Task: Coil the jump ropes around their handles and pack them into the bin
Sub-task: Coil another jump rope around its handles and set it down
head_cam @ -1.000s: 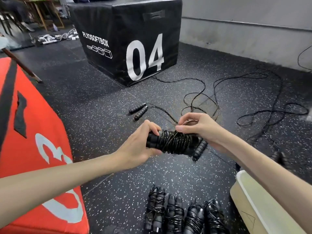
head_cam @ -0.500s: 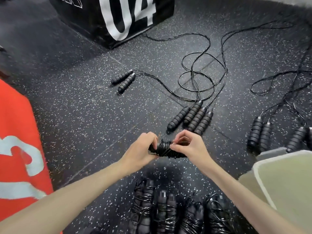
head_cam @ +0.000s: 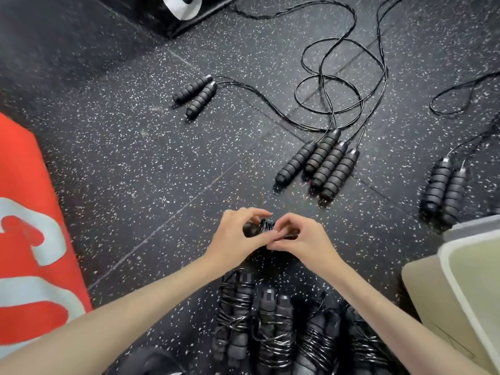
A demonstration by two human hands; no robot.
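Head view: the coiled jump rope (head_cam: 261, 228) is held just above the floor, gripped by the left hand (head_cam: 234, 239) and pinched by the right hand (head_cam: 303, 239), seemingly so the cord's end is tucked in

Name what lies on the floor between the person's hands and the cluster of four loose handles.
Nothing: in the head view, only bare speckled floor separates the hands from the four handles.

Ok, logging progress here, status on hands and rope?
Left hand and right hand both grip coiled rope bundle. Four wrapped bundles wait beside bin. Nothing blocking.
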